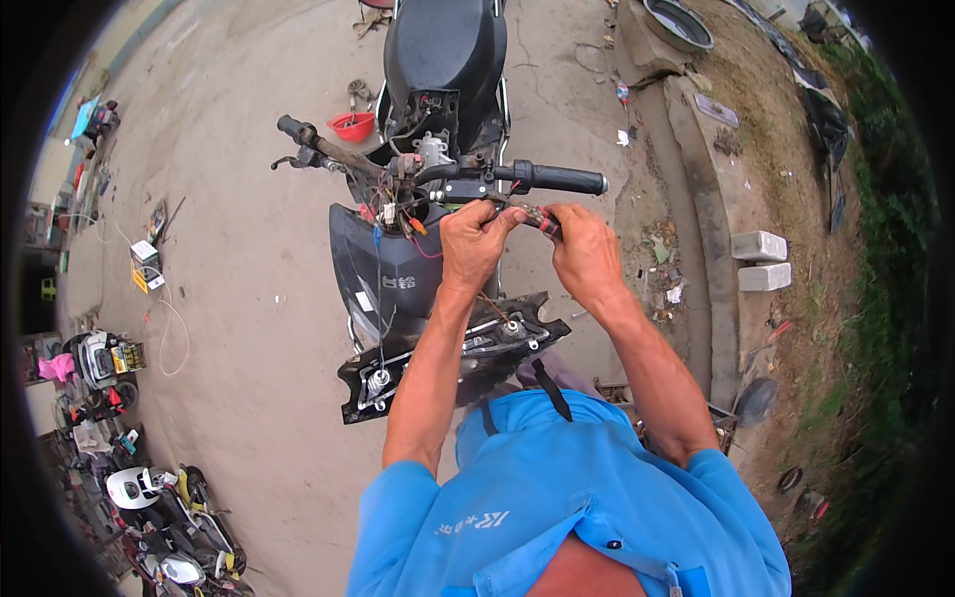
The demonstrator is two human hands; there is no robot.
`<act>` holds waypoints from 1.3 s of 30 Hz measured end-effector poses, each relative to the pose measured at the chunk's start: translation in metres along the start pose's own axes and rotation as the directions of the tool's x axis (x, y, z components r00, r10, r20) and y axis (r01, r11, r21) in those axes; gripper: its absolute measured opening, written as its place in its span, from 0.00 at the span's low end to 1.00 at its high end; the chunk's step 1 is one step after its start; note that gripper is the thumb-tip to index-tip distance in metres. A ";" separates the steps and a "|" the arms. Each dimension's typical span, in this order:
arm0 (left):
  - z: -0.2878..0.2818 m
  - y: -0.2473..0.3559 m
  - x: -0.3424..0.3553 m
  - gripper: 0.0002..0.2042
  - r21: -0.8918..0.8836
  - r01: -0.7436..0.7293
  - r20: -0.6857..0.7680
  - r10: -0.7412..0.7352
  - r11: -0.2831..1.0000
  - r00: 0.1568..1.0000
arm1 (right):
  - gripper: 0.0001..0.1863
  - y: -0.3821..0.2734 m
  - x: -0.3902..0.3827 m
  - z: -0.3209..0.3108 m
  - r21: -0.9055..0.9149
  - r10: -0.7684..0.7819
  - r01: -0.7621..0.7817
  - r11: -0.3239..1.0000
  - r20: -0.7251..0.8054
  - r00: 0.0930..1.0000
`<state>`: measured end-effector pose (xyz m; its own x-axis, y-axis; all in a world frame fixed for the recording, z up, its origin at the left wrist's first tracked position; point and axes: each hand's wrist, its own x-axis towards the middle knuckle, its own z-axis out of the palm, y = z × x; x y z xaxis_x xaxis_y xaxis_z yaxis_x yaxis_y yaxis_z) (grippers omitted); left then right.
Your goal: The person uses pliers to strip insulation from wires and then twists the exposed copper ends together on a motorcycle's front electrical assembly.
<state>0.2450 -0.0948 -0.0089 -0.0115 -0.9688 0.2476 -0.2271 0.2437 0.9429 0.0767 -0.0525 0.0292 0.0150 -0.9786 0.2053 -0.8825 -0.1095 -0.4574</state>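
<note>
Got left hand (472, 244) and right hand (587, 249) both closed on some dark, red-marked piece (543, 223), just this side of the handlebar grip (569, 179). Partly covered up, honestly can't tell what kind.

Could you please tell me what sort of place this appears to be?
Probably an outdoor scooter repair yard: a partly dismantled scooter stands on concrete ground, more scooters crowd the left side, and greenery borders the right.
</note>
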 end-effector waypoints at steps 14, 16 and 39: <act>0.009 -0.001 -0.006 0.25 -0.046 0.032 -0.072 -0.035 0.998 0.997 | 0.16 -0.002 0.011 -0.003 0.611 0.419 -0.662 0.434 0.514 0.749; 0.006 0.000 -0.011 0.19 0.013 0.056 -0.011 -0.056 0.998 0.998 | 0.16 -0.005 0.010 -0.016 0.294 0.293 -0.428 0.855 0.407 0.865; -0.022 0.018 0.002 0.21 -0.439 0.322 0.292 -0.205 0.839 0.934 | 0.28 -0.023 0.002 -0.027 0.471 0.211 -0.640 0.607 0.680 0.702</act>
<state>0.2619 -0.0917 0.0132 -0.2482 -0.9683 -0.0274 0.2330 -0.0872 0.9686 0.0844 -0.0469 0.0639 0.1440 -0.8284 -0.5412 -0.3242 0.4773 -0.8168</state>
